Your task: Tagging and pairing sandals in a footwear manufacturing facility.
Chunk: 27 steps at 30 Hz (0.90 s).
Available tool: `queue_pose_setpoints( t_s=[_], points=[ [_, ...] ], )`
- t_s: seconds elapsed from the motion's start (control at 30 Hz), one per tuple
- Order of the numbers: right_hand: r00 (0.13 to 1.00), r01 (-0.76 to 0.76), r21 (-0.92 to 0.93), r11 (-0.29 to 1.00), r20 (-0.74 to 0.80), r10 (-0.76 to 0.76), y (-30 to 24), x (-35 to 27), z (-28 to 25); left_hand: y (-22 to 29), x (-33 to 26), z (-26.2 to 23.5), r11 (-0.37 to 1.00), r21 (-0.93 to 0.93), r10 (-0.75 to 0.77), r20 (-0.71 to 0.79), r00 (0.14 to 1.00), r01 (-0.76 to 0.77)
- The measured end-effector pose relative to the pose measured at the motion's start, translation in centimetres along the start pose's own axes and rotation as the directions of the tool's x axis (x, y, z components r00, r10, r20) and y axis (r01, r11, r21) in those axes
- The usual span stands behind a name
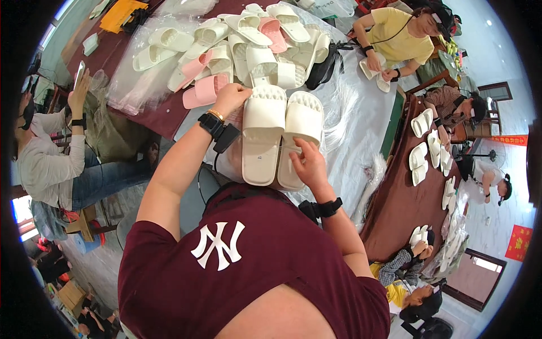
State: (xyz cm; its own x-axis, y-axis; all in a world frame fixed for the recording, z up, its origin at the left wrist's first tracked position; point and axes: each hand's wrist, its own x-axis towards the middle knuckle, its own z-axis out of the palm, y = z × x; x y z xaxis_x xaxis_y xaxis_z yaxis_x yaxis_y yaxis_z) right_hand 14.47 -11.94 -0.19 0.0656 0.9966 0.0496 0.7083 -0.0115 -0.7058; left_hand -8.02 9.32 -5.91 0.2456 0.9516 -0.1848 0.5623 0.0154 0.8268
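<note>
A pair of cream slippers lies side by side before me, toes away from me. My left hand (232, 100) reaches to the toe end of the left slipper (261, 152), its fingers pressed together at the upper side edge. Over the right slipper (305, 116) is my right hand (309, 166), thumb and forefinger apart, fingertips by the strap's lower edge and footbed. Dark bands circle both my wrists. Just beyond the pair, cream slippers (247, 28) and a few pink slippers (206, 91) are heaped together.
Clear plastic sheeting (353, 73) covers the table, and loose plastic bags (132, 85) lie at its left. A person in yellow (395, 34) handles slippers at far right. More slippers (419, 164) stand on a dark red table (395, 209). Another person (51, 152) sits at left.
</note>
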Motion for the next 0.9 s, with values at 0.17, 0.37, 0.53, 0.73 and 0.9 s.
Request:
queue_pose_setpoints(
  t_s=[0.17, 0.37, 0.53, 0.73, 0.9],
  points=[
    [1.0, -0.008, -0.007, 1.0, 0.002, 0.008, -0.2, 0.3, 1.0, 0.6, -0.2, 0.2, 0.998, 0.005, 0.065, -0.086, 0.994, -0.065],
    [0.999, -0.002, -0.046, 0.999, -0.043, 0.0, -0.2, 0.7, 1.4, 5.8, -1.0, 1.0, 0.937, -0.012, 0.34, -0.182, 0.923, -0.348],
    [0.992, 0.046, -0.035, 0.998, -0.114, -0.049, 0.3, 0.2, 1.4, 9.1, -1.5, 3.1, 0.9, 0.094, 0.429, -0.028, 0.903, -0.425],
    [0.953, 0.054, 0.107, 0.993, -0.302, -0.019, 0.9, 0.0, -1.3, 8.3, -1.4, 4.3, 0.889, 0.131, 0.441, 0.014, 0.897, -0.439],
    [0.904, -0.021, 0.113, 0.993, -0.423, 0.067, 1.6, 2.3, -3.3, 8.2, -1.6, 4.0, 0.887, 0.163, 0.44, -0.017, 0.898, -0.431]
  ],
)
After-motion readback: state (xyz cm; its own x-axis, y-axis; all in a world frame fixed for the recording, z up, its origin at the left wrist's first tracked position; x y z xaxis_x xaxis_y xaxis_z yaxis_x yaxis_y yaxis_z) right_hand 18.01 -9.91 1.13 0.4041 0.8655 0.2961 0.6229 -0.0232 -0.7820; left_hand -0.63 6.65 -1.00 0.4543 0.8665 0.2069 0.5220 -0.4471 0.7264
